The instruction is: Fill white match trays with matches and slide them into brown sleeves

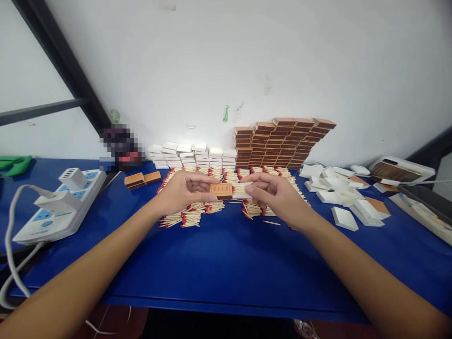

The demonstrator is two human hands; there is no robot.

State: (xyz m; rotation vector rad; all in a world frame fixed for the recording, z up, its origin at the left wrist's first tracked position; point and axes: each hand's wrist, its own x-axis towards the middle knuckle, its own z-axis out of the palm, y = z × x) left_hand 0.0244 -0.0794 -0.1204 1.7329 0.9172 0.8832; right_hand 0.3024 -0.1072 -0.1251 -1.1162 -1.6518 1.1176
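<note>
Between thumb and fingers, my left hand (185, 190) grips the orange-brown matchbox sleeve (221, 190), which has red characters on its face. My right hand (270, 192) is closed on the white matchbox tray (240, 190), which is filled with matches and sits partly inside the sleeve's right end. Both hands hold the box level above the table. Beneath and behind them lie heaps of loose red-tipped matches (190, 218); the hands hide part of these. A single match (271, 222) rests in front of the right-hand heap.
Against the wall stand stacked white trays (194, 155) and a tall stack of brown matchboxes (278, 146). Two orange matchboxes (134, 180) lie at left, near a white power strip (70, 212) with cables. Scattered white trays (339, 188) and a phone (402, 168) are at right on the blue table (226, 268).
</note>
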